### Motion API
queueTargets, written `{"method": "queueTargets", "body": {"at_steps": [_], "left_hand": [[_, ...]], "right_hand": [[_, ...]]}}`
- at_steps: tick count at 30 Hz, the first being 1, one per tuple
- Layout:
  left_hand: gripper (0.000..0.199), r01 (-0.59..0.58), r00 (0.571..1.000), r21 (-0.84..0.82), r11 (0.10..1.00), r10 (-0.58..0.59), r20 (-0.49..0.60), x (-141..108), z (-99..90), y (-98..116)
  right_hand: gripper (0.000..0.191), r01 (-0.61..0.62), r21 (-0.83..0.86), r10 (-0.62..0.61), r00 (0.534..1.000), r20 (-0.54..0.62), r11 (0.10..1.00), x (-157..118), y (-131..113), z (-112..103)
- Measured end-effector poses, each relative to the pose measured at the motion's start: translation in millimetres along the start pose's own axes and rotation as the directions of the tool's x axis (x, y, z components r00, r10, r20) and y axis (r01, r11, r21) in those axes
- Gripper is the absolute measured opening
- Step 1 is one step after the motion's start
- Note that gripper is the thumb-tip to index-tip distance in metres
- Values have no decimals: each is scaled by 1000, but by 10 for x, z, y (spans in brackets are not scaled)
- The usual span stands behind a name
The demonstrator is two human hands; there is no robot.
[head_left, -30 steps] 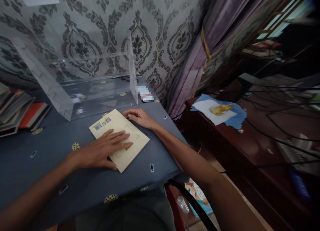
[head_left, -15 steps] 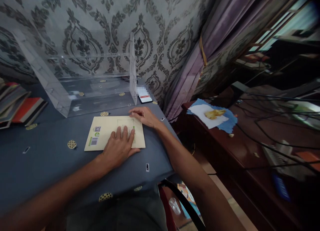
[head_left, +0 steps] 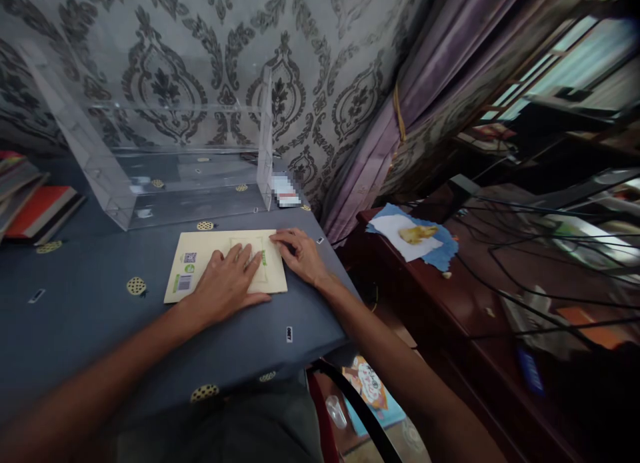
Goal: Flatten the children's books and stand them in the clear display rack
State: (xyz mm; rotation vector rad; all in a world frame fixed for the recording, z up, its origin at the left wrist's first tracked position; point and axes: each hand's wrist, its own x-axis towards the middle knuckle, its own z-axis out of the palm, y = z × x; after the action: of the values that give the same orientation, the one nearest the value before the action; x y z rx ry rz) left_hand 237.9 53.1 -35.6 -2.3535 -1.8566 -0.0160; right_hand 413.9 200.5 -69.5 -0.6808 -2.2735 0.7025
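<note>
A thin cream notebook (head_left: 203,249) lies flat on the blue patterned cloth, with a QR code, a barcode and a green-printed frame on its cover. My left hand (head_left: 227,276) rests on it palm down, fingers stretched and the thumb out past the near edge. At the notebook's upper right corner is my right hand (head_left: 301,256), its fingers bent and the tips of thumb and forefinger close together on the corner. Whether the right fingertips have lifted a page cannot be made out.
A clear plastic rack (head_left: 200,213) stands behind the notebook against the wall. Books (head_left: 37,213) are stacked at the left, and a phone (head_left: 286,195) lies by the rack's right side. To the right, a dark red desk (head_left: 430,283) holds cables and a blue cloth (head_left: 443,243).
My right hand has shifted from the notebook's top edge to its upper right corner. My left hand has slid slightly left over the cover, showing more of the green print. The view has turned slightly.
</note>
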Motion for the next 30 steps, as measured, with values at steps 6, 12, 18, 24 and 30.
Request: {"method": "queueTargets", "body": {"at_steps": [6,12,18,24,30], "left_hand": [[75,-2,1000,2,1000,2,1,-7,28,8],[79,-6,1000,23,1000,5,25,-5,33,23],[77,-53,999,101,994,52,9,-14,106,36],[63,-110,994,142,984,110,10,-37,178,163],[42,-157,987,189,969,151,45,-16,7,170]], "right_hand": [[24,4,93,-4,1000,-6,996,-202,-153,-35],[24,24,63,-25,999,24,998,-445,-293,-112],[25,111,10,-111,994,24,994,-592,-391,-170],[28,159,-15,-158,985,65,987,-616,-389,-173],[54,238,-45,-228,960,162,970,-597,-365,-188]]}}
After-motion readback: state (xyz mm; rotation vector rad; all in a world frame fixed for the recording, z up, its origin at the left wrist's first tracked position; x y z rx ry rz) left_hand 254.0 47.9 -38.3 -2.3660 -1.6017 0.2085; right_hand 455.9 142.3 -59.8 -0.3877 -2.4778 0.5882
